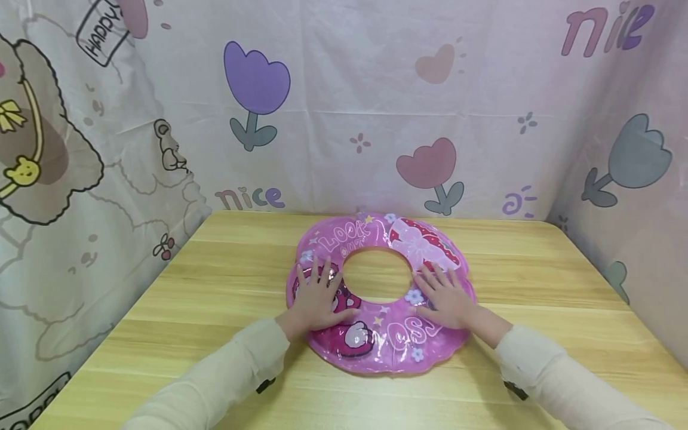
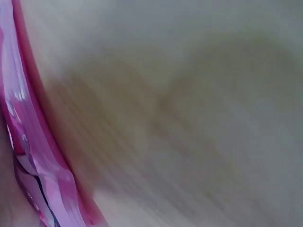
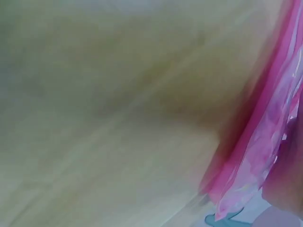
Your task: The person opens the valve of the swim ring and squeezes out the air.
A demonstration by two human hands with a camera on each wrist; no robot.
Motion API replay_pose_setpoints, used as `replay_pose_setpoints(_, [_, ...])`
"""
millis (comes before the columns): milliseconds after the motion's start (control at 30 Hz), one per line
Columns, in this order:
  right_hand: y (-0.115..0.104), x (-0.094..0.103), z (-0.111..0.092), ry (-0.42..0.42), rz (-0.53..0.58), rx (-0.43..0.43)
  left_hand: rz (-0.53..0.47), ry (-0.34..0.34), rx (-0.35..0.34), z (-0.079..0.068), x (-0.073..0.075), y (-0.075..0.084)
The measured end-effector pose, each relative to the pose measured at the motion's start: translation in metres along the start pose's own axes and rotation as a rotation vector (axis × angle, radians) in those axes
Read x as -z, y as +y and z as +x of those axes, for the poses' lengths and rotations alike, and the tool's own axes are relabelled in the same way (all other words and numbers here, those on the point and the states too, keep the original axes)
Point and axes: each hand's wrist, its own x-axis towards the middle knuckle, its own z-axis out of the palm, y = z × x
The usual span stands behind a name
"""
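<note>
Pale sleeves (image 1: 231, 370) reach in from seven and five o'clock to the pink inflatable ring (image 1: 387, 358), which lies flat, printed side up, mid-table, its hole showing bare wood. Laying it out looks done. Its outline is lumpy and creased, worst at four o'clock, so I judge it only partly filled; a taut, even shape is not there yet, and whether air is going in or out I cannot tell. The left hand (image 1: 317, 301) rests flat at nine o'clock, fingers straight and fanned towards twelve, thumb towards three. The right hand (image 1: 446, 301) rests at three o'clock, likewise spread, fingers towards eleven. Both touch the ring without gripping. Beyond its twelve o'clock edge, the wooden table (image 1: 242, 239) meets a printed cloth (image 1: 344, 89).
</note>
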Motion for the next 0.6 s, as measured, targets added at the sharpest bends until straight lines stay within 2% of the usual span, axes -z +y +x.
replay_pose_setpoints(100, [0.005, 0.0, 0.005, -0.016, -0.015, -0.045, -0.016, -0.023, 0.019, 0.002, -0.001, -0.002])
replay_pose_setpoints(233, [0.007, 0.0, 0.007, -0.058, 0.02, -0.084, -0.066, -0.045, 0.017, 0.003, -0.003, -0.004])
replay_pose_setpoints(600, [0.008, -0.003, 0.012, -0.149, 0.086, -0.12, -0.103, -0.135, 0.069, 0.009, -0.006, -0.003])
